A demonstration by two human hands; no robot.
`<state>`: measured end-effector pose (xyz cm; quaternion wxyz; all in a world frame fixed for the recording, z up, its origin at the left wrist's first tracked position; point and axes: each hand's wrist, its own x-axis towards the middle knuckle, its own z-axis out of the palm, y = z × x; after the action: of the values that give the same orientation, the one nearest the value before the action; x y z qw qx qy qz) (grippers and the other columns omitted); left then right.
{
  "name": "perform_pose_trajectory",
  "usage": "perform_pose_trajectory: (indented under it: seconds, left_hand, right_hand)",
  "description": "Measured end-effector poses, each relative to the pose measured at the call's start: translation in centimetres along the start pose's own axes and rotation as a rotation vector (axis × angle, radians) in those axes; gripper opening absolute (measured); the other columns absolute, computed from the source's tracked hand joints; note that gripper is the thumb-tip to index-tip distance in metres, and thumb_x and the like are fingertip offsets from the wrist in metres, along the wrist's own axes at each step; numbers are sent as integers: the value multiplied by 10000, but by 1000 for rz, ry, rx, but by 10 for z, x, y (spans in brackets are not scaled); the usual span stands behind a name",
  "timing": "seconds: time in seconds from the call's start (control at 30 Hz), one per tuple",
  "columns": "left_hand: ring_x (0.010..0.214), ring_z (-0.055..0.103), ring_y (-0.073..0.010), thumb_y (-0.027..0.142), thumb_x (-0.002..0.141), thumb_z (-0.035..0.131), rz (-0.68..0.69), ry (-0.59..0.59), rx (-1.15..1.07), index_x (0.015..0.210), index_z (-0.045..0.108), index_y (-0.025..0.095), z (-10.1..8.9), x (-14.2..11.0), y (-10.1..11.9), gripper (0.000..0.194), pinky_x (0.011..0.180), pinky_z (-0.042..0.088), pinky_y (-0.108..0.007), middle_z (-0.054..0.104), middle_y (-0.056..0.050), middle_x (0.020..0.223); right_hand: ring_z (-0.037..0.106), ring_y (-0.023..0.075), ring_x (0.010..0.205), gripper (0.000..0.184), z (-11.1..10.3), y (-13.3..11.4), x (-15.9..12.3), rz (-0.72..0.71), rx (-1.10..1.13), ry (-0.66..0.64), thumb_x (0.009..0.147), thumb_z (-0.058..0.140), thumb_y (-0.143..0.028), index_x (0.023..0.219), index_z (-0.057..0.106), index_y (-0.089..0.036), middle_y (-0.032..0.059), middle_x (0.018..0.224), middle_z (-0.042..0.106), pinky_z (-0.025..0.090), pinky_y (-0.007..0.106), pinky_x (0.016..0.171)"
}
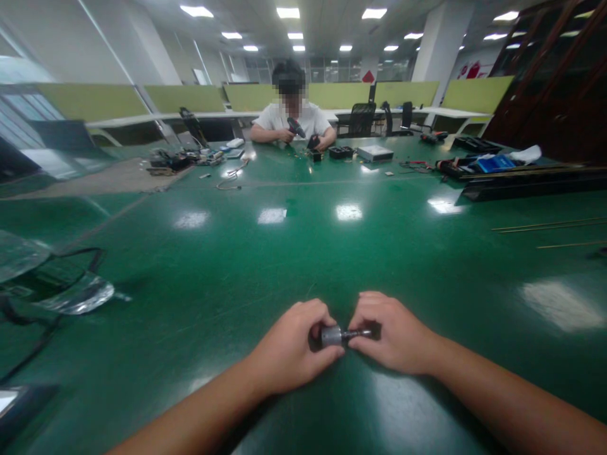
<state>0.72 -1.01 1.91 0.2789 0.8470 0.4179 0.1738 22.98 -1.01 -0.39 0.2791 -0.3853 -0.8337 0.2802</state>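
Left hand [301, 344] gripped grey cylinder [331, 335]; right hand [396, 332] pinched thin shaft [358, 333]. Clear plastic [88, 297] lay left, thin rods [554, 224] right.

Ceiling panels [288, 12] across the top throw white glare onto the green surface [227, 259]; wide-angle distortion stretches both sides, and the lower left blurs.

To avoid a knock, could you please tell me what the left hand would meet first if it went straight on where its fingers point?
The left hand would probably meet the right hand, at the thin end of the metal piece, though depth is unclear.
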Motion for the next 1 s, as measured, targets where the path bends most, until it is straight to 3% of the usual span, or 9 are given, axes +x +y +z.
perform_pose_trajectory:
  seconds: [0.57,1.0]
  left_hand:
    - [747,553,-173,235,756,737,-14,2,3,869,592,179,0,-2,0,193,701,384,-289,596,0,798]
    - [750,548,-176,244,756,738,-21,2,8,876,600,180,2,-2,0,194,700,379,-291,596,1,799]
  right_hand:
    - [581,182,761,68,0,4,-4,-15,-38,27,757,739,-215,775,674,-202,0,727,643,392,402,930]
    - [578,174,747,94,-8,2,-5,-65,-87,37,712,732,-160,752,653,-192,-11,706,641,388,383,891]
